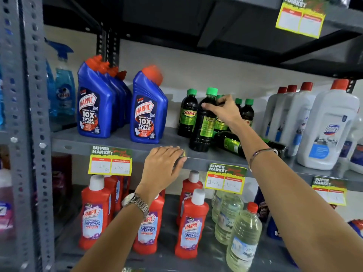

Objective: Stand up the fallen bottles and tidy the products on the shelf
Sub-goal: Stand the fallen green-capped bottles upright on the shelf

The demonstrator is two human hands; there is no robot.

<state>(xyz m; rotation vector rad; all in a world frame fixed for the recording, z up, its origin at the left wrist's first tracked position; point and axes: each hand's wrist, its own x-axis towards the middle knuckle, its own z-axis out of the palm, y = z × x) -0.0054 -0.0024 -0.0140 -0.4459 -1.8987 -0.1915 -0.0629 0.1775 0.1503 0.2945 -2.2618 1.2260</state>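
In the head view, a grey metal shelf (121, 141) is seen with blue Harpic bottles (96, 103) standing at its left and white Domex bottles (326, 126) at its right. Between them a cluster of dark green-capped Sunny bottles (188, 114) is gathered; behind the front ones more green caps are partly hidden by the hand. Price tags (110, 160) are hung from the shelf edge, and red Harpic bathroom cleaner bottles (191, 226) and pale clear bottles (243, 234) are kept on the level below.

The left hand (163, 167) is laid palm down on the shelf's front edge, fingers together and bent over the lip, nothing held; a metal watch is worn on that wrist. The right arm is stretched forward and up, a thin bracelet on the wrist. The right hand (224, 110) is closed around the shoulder of one dark bottle (204, 124), which is tilted slightly, its base on the shelf. Just right of it, under the forearm, a fallen bottle (229, 143) is lying on its side.
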